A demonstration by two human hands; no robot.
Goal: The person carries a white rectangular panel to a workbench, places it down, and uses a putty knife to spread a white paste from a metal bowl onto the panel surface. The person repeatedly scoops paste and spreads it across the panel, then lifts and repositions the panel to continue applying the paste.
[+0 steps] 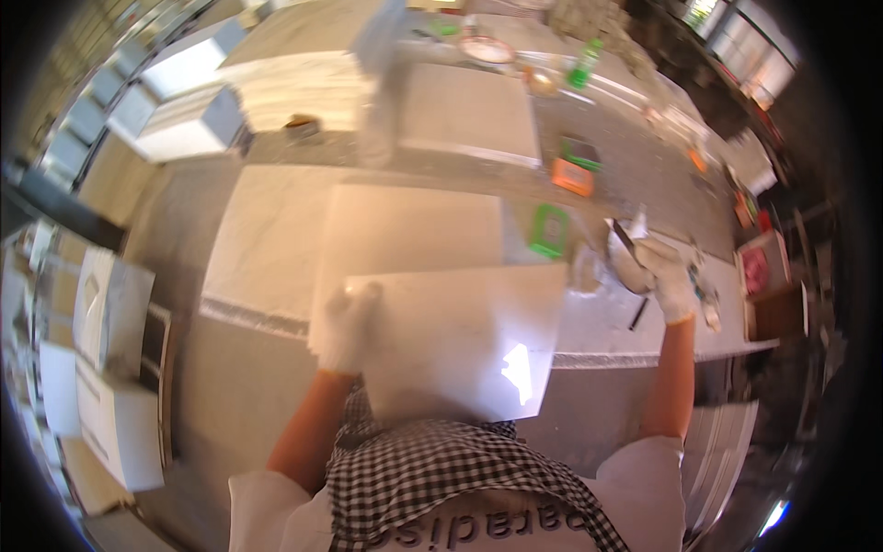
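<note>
1. The glossy panel (pixel 451 336), a thin, pale rectangle with straight edges and a mirror-smooth face, lies in front of the person's body, its near edge close to the checked cloth apron (pixel 432 469). A hard white patch of reflected light shows near its right side.
2. The left hand (pixel 348 327), in a white glove, is at the panel's left edge, its fingers bent closed over that edge; blur hides how tightly they press.
3. The right hand (pixel 664 276), also in a pale glove, is well apart from the panel, its fingers closed around a slim, dark, flat tool (pixel 624 236) that points up and leftward.
4. Just beside and partly behind that hand is a rounded whitish container (pixel 625 269); a straight black stick (pixel 638 314) lies near it.
5. Beyond the glossy panel, and partly covered by it, rests a pale sheet (pixel 414 225) with a duller, even surface.
6. Under the sheet stretches a broad, light slab (pixel 262 239) with a rough, grainy front edge.
7. Farther off are a boxy green container (pixel 550 230), a rectangular orange block (pixel 572 178) and an upright green bottle (pixel 585 66).
</note>
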